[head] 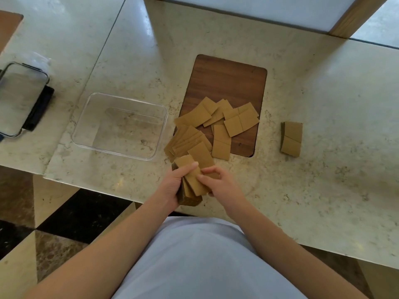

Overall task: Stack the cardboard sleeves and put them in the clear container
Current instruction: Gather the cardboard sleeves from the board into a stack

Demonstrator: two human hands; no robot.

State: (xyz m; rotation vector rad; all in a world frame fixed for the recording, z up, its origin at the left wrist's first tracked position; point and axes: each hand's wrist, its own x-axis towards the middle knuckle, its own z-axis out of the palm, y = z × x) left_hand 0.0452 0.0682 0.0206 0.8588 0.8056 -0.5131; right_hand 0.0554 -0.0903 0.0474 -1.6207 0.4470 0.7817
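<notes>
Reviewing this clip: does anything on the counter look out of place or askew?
Nothing damaged or spilled. The loose sleeves lie fanned and overlapping across the wooden board and counter, and one small stack sits apart to the right. The clear container is empty.

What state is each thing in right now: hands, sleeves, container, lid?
left hand: shut on the held stack
right hand: pinching the top sleeve of the held stack
held stack: fanned, not squared
loose sleeves: scattered flat across the wooden board and counter
small stack: lying alone at the right
clear container: open, empty
lid: off, lying at far left
</notes>
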